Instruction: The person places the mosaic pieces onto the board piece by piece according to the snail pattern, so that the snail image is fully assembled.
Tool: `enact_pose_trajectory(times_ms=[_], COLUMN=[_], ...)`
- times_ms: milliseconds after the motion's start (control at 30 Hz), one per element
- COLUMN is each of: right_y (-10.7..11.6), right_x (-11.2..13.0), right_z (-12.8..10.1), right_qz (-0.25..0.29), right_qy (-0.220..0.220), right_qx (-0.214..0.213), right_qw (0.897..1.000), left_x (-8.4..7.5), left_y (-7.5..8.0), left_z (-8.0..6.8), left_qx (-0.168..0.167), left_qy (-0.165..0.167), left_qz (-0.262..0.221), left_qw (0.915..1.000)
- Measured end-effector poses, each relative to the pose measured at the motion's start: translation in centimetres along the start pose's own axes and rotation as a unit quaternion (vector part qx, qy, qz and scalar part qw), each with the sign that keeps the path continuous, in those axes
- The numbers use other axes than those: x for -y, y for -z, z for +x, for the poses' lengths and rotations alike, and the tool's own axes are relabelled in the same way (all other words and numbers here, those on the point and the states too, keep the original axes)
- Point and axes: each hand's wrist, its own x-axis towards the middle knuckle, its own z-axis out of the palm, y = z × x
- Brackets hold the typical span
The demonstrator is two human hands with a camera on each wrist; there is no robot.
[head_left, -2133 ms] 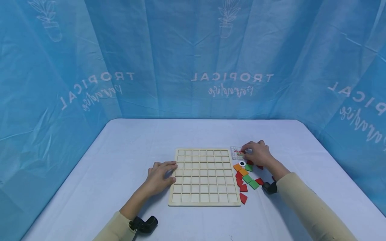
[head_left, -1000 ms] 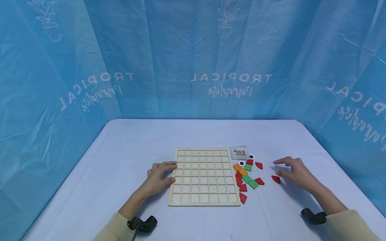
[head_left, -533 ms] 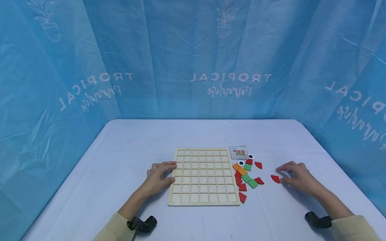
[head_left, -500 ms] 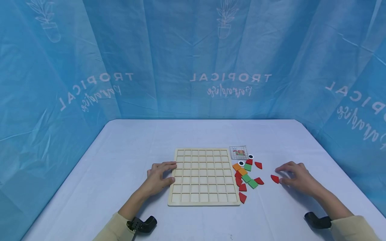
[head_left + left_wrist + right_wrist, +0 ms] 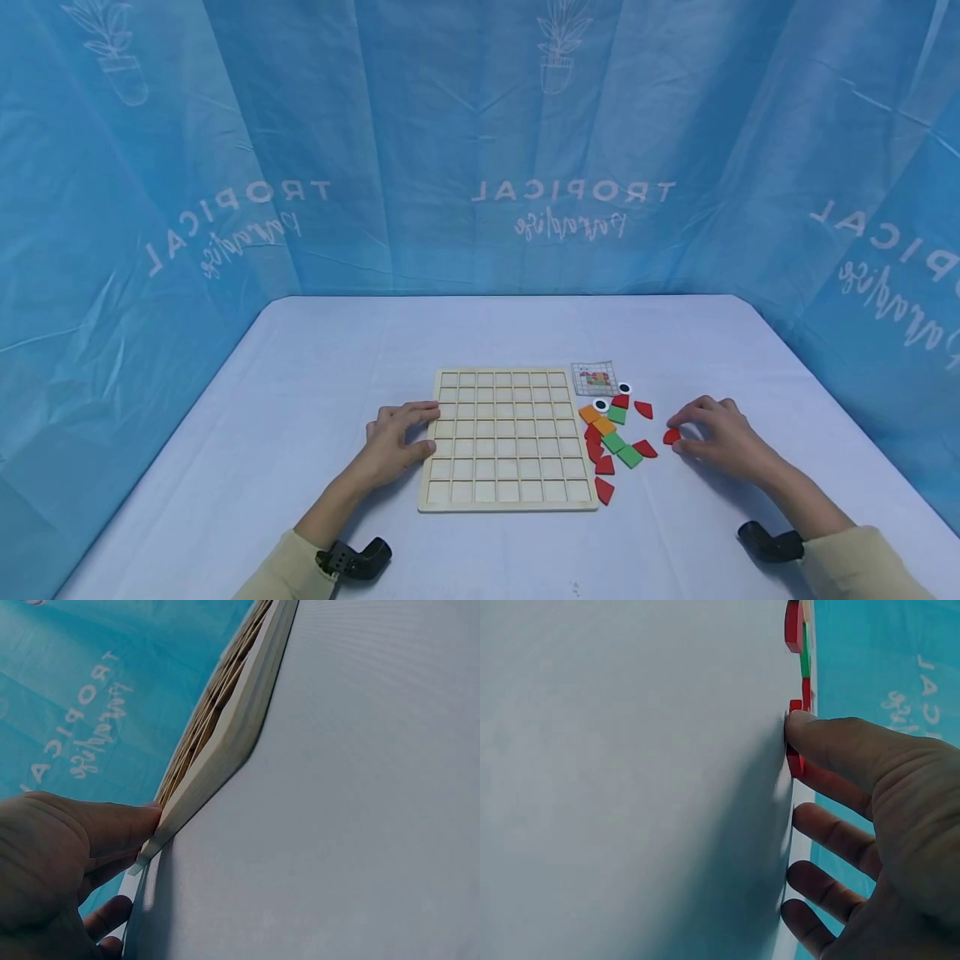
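Observation:
A wooden grid board [image 5: 506,437] lies flat at the table's middle, its cells bare. My left hand [image 5: 397,437] rests on its left edge, fingers on the frame and thumb [image 5: 112,825] against the board's side [image 5: 232,727]. Right of the board, my right hand [image 5: 686,429] pinches a small red quarter-round piece [image 5: 671,436] that lies on the cloth. In the right wrist view the thumb [image 5: 817,735] and forefinger bracket the red piece [image 5: 796,761].
Several red, green and orange tiles [image 5: 611,442] lie loose beside the board's right edge, with two round eye pieces [image 5: 600,405] and a small pattern card [image 5: 595,377]. A blue printed curtain [image 5: 480,167] closes in the white-clothed table [image 5: 300,375] on three sides.
My right hand left the pattern card, swung out right, then came down on the lone red piece, which has shifted a little left. The left hand has not moved.

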Motion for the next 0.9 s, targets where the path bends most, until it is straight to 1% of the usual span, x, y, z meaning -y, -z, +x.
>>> enact_pose_trajectory(times_ms=[267,433,600,900], right_y=[-0.1,-0.2,-0.2,-0.4], right_x=[0.1,0.3,0.6,0.9], right_z=[-1.5,-2.1,-1.6,-0.6], right_qz=[-0.031,-0.038,-0.031,-0.022], right_qy=[-0.012,0.001,0.014,0.024], right_qx=[0.001,0.001,-0.001,0.015], right_qw=[0.999,0.999,0.999,0.999], left_x=[0.0,0.2,0.3,0.0], left_y=[0.0,-0.1,0.0,0.2], left_z=[0.0,0.0,0.0,0.1], left_qx=[0.002,0.001,0.003,0.013], left_qy=[0.0,0.002,0.0,-0.003], left_qz=[-0.002,0.0,-0.003,0.002], left_qw=[1.0,1.0,1.0,0.9999])
